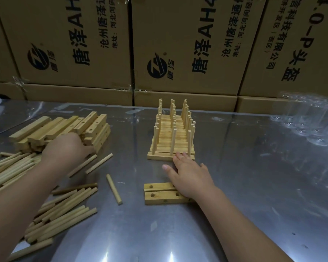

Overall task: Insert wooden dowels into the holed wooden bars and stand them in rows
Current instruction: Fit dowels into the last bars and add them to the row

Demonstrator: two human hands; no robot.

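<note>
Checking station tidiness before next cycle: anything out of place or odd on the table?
Nothing damaged. One stray dowel lies alone on the table, apart from the dowel pile, left of the two empty bars. A darker dowel sits at the pile's far edge, possibly shadow. Assembled rows stand upright.

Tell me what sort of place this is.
Probably a warehouse or small factory workbench: stacked printed cartons behind a steel table, with bulk piles of dowels and holed bars laid out for hand assembly.

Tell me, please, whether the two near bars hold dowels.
Empty: the near bars show open holes; the right hand hides their right ends.
</note>
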